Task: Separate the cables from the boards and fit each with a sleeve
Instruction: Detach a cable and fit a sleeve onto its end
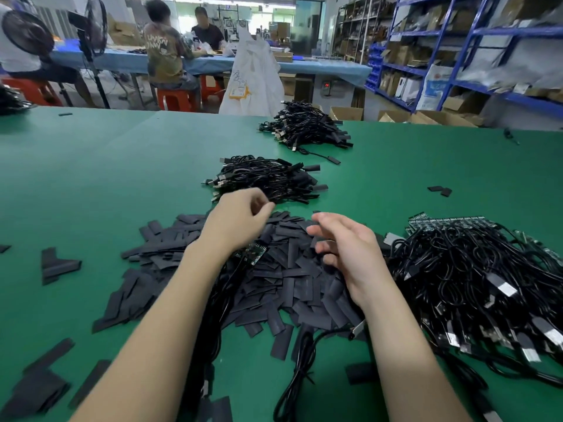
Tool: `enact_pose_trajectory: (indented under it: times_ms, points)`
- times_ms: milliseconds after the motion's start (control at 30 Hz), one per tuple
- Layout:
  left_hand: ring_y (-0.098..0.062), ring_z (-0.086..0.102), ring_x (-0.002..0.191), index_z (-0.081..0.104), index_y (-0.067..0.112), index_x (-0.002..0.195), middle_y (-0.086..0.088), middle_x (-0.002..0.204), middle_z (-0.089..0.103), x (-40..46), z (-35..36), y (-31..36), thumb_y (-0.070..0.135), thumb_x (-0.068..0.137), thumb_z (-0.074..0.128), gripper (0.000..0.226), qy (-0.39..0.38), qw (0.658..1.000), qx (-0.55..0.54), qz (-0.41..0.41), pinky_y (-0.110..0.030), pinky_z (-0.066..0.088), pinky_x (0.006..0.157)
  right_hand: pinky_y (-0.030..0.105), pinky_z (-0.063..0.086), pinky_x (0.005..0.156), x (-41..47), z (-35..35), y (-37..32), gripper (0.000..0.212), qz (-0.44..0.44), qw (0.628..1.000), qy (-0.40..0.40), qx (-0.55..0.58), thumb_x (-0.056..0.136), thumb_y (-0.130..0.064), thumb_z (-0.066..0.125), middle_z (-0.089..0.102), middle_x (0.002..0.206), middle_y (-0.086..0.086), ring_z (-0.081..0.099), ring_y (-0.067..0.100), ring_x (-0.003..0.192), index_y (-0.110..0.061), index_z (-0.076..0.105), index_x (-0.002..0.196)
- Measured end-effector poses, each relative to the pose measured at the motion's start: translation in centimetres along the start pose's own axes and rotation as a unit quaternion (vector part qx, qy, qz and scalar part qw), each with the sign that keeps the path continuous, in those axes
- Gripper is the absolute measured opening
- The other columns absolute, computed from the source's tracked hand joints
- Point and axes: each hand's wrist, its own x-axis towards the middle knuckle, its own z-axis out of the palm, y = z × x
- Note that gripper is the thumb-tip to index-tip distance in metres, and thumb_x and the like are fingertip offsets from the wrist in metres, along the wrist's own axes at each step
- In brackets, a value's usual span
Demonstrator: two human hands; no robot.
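Both hands, left (240,220) with fingers loosely curled and right (344,248) spread, hover empty over the heap of flat black sleeves (274,278) on the green bench (106,178), beside tangled black cables with green boards (475,269).

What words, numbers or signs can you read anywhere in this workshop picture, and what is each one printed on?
"UNKN" over a second line too blurred to read: back of the seated person's shirt.
Red digits on the small wall display: too small to read.
Orange marking on the white sack: not legible.
Blue print on the white bag on the shelving: blurred.
Nothing readable on the sleeves, cables or boards.
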Motion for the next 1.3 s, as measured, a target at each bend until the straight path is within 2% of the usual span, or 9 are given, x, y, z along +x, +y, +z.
enact_pose_trajectory:
  times_ms: [200,300,400,633,700,800,967,1167,1300]
  points:
    - [-0.022,0.063,0.087,0.062,0.028,0.077,0.003,0.086,0.068,-2.4,-1.8,0.3,0.049,0.096,0.058,0.028,-0.115,0.987,0.079,-0.076,-0.035,0.053,0.084,0.014,0.041,0.046,-0.6,1.9,0.6,0.012,-0.040,0.983,-0.049,-0.173,0.094,-0.028,0.067,0.078,0.079,-0.006,0.053,0.009,0.045,-0.021,0.076,0.089]
    - [-0.012,0.059,0.071,0.062,0.024,0.071,0.008,0.069,0.063,-2.5,-2.4,0.1,0.046,0.095,0.062,0.032,-0.133,0.988,0.052,-0.052,-0.025,0.045,0.066,0.013,0.044,0.056,-0.7,2.2,0.9,0.012,-0.097,0.954,-0.037,-0.280,0.088,-0.038,0.074,0.074,0.069,-0.012,0.056,-0.002,0.051,-0.027,0.075,0.083]
    - [-0.003,0.050,0.055,0.061,0.019,0.066,0.009,0.057,0.056,-2.3,-2.5,0.0,0.041,0.095,0.064,0.037,-0.067,0.997,-0.002,-0.035,-0.015,0.036,0.052,0.014,0.042,0.061,-0.9,2.6,1.0,0.017,-0.116,0.935,-0.054,-0.330,0.080,-0.049,0.080,0.072,0.070,-0.018,0.058,-0.006,0.059,-0.033,0.075,0.082]
    - [-0.007,0.037,0.044,0.056,0.009,0.058,0.008,0.044,0.041,-2.3,-1.2,1.0,0.052,0.096,0.057,0.058,-0.016,0.995,-0.082,-0.051,-0.017,0.031,0.045,0.015,0.049,0.062,-1.3,4.4,0.9,0.013,-0.072,0.973,-0.081,-0.206,0.081,-0.022,0.084,0.069,0.067,-0.008,0.062,0.002,0.061,-0.027,0.073,0.087]
    - [-0.010,0.033,0.044,0.055,-0.001,0.059,-0.001,0.045,0.040,-2.4,-1.0,1.4,0.057,0.097,0.053,0.069,0.015,0.994,-0.096,-0.057,-0.020,0.030,0.045,0.016,0.050,0.054,-1.5,4.6,0.6,0.014,-0.025,0.992,-0.081,-0.096,0.083,-0.011,0.083,0.073,0.069,-0.003,0.066,0.005,0.060,-0.017,0.072,0.089]
    - [-0.015,0.038,0.045,0.056,-0.007,0.056,-0.020,0.050,0.052,-2.5,-0.8,1.8,0.054,0.099,0.052,0.074,0.080,0.988,-0.115,-0.063,-0.023,0.031,0.048,0.017,0.056,0.061,-1.6,4.7,0.2,0.017,0.043,0.995,-0.076,0.040,0.079,-0.006,0.085,0.075,0.073,0.001,0.070,0.009,0.065,-0.008,0.071,0.088]
    - [-0.003,0.045,0.036,0.065,-0.001,0.057,0.011,0.036,0.050,-2.5,-0.6,2.2,0.050,0.102,0.050,0.069,0.088,0.977,-0.168,-0.100,-0.015,0.033,0.046,0.020,0.059,0.067,-1.6,4.7,0.3,0.010,0.048,0.992,-0.078,0.082,0.076,-0.008,0.086,0.075,0.075,0.002,0.071,0.010,0.068,-0.009,0.077,0.080]
    - [-0.002,0.044,0.038,0.057,0.014,0.045,0.010,0.036,0.049,-2.5,-0.1,2.8,0.048,0.103,0.048,0.068,0.071,0.971,-0.209,-0.096,-0.015,0.031,0.046,0.016,0.057,0.064,-1.5,4.2,-0.1,0.019,0.073,0.985,-0.110,0.109,0.079,-0.003,0.081,0.076,0.076,0.005,0.071,0.010,0.065,-0.013,0.080,0.064]
    - [-0.009,0.037,0.039,0.044,0.019,0.039,0.009,0.040,0.041,-2.3,0.1,3.0,0.047,0.104,0.047,0.071,0.021,0.934,-0.330,-0.135,-0.021,0.031,0.043,0.016,0.057,0.064,-1.6,4.0,-0.7,0.016,0.086,0.976,-0.139,0.142,0.078,-0.003,0.080,0.076,0.078,0.003,0.070,0.008,0.067,-0.013,0.080,0.065]
